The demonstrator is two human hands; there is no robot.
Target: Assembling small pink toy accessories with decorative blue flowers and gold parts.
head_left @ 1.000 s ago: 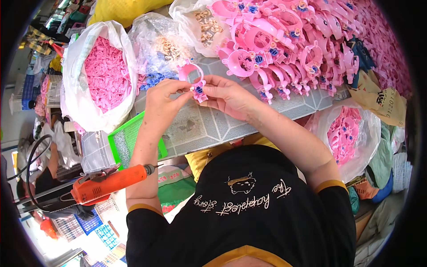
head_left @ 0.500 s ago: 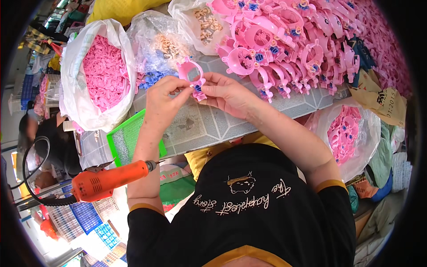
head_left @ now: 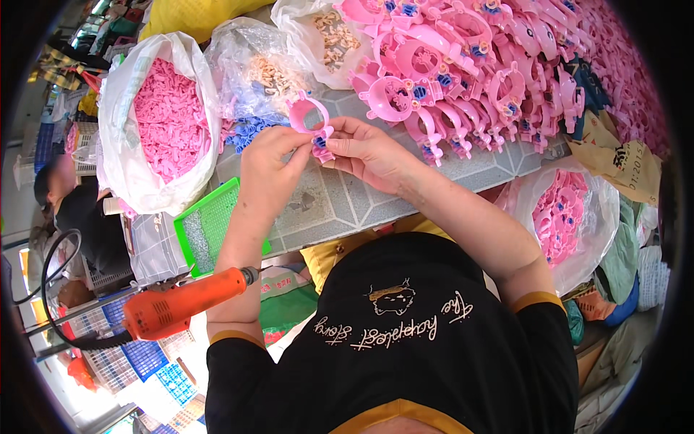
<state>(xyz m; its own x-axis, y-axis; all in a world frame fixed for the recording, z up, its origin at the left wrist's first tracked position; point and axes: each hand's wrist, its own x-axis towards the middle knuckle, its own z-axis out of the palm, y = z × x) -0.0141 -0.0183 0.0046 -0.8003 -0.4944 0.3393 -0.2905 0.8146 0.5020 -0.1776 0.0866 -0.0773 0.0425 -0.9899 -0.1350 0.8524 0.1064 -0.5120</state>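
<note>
Over the near part of the table, both my hands meet at a pink plastic ring-shaped part (head_left: 298, 117) with a small dark blue piece (head_left: 320, 142) at its lower end. My right hand (head_left: 372, 155) is closed around that lower end, thumb on top. The fingertips of my left hand (head_left: 269, 170) pinch together at the part beside the blue piece; whether they also hold something tiny is hidden. The open pink ring sticks up beyond my fingers. An orange electric screwdriver (head_left: 188, 302) hangs across my left forearm, untouched by either hand.
A green tray (head_left: 230, 194) of small metal bits lies left. Behind it stand a white bag of pink pieces (head_left: 170, 119), blue pieces (head_left: 253, 130) and bags of beige pieces (head_left: 338, 40). Pink assemblies (head_left: 434, 65) heap up at right; another bag (head_left: 560, 217) hangs below. A person (head_left: 94, 224) is at far left.
The orange screwdriver has swung slightly down and to the right. My hands and the pink part have barely shifted. The person at far left has moved their head.
</note>
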